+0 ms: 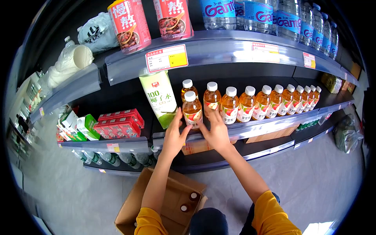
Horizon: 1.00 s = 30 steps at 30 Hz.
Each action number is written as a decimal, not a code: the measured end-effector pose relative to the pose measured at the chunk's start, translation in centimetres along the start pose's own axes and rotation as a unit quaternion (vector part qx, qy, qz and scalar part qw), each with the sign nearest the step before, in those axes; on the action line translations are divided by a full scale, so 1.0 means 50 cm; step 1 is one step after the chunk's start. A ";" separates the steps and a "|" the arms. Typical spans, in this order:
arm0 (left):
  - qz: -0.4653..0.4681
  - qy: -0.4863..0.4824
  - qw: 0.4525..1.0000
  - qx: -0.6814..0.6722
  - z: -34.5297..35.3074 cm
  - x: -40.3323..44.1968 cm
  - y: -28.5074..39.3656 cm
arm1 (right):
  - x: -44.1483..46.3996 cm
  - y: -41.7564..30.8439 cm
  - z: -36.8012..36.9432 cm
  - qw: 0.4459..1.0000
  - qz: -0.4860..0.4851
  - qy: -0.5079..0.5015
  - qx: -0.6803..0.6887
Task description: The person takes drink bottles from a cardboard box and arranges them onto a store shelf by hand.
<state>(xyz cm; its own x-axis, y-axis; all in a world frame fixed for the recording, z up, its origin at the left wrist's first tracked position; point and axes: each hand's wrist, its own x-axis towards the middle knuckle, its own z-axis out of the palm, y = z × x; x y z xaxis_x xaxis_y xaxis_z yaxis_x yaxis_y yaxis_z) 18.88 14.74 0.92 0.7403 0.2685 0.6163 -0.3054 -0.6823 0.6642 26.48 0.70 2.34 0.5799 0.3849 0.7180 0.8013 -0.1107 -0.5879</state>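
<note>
A bottle of apple drink (pixel 192 110) with a white cap stands at the shelf front, between my two hands. My left hand (pixel 174 135) is closed against its left side, thumb near the bottle's base. On the other side my right hand (pixel 215 131) holds it with the thumb low; the fingers also cover part of the neighbouring bottle (pixel 212 95). Directly behind is another bottle (pixel 187 86), partly hidden. Left of my hands leans a green-and-white coconut water carton (pixel 158 96). A row of similar bottles (pixel 249 100) runs off to the right.
Below me an open cardboard box (pixel 135 194) holds several capped bottles. Small red cartons (pixel 117 127) sit on the left shelf. The upper shelf edge (pixel 223 49) overhangs, carrying red cans (pixel 129 25) and large water bottles (pixel 254 15). A dark plastic bag (pixel 346 135) is at right.
</note>
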 end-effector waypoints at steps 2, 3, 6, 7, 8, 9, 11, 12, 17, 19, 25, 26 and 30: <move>-0.014 0.082 0.996 -0.020 -0.023 -0.030 0.056 | -0.004 -0.028 -0.020 0.997 -0.032 0.073 0.007; -0.024 0.119 0.991 -0.060 -0.032 -0.046 0.075 | -0.008 -0.038 -0.019 0.994 -0.023 0.095 0.053; -0.069 0.172 0.972 -0.141 -0.065 -0.099 0.097 | -0.021 -0.071 -0.009 0.993 -0.040 0.067 0.092; -0.098 0.172 0.967 -0.162 -0.084 -0.124 0.100 | -0.029 -0.087 0.005 0.990 -0.036 0.046 0.127; -0.111 0.188 0.966 -0.139 -0.102 -0.143 0.110 | -0.039 -0.105 0.021 0.989 -0.047 0.024 0.136; -0.117 0.200 0.965 -0.122 -0.121 -0.170 0.114 | -0.049 -0.119 0.044 0.987 -0.043 0.007 0.154; -0.169 0.217 0.956 -0.100 -0.169 -0.233 0.109 | -0.081 -0.146 0.093 0.975 -0.072 -0.063 0.203; -0.192 0.225 0.951 -0.092 -0.191 -0.268 0.105 | -0.100 -0.153 0.126 0.969 -0.091 -0.085 0.216; -0.313 0.197 0.928 0.055 -0.256 -0.453 0.095 | -0.231 -0.184 0.250 0.931 -0.133 -0.237 0.245; -0.361 0.153 0.914 0.098 -0.252 -0.527 0.069 | -0.281 -0.182 0.276 0.907 -0.136 -0.365 0.160; -0.458 -0.260 0.823 0.214 -0.140 -0.707 -0.015 | -0.450 -0.080 0.378 0.684 -0.133 -0.716 -0.050; -0.442 -0.256 0.838 0.192 -0.101 -0.765 -0.065 | -0.472 -0.064 0.390 0.634 -0.124 -0.758 -0.092; -0.406 -0.200 0.888 0.081 0.025 -0.868 -0.167 | -0.532 -0.025 0.392 0.484 -0.031 -0.857 -0.177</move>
<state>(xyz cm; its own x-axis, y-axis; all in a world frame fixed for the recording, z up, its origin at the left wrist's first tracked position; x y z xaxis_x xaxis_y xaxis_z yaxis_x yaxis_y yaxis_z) -9.95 7.91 -31.92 0.8401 0.4766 -0.2592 0.4928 -0.4708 0.7317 7.17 8.57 -23.36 -0.1772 0.5588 -0.8101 0.9599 -0.0835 -0.2675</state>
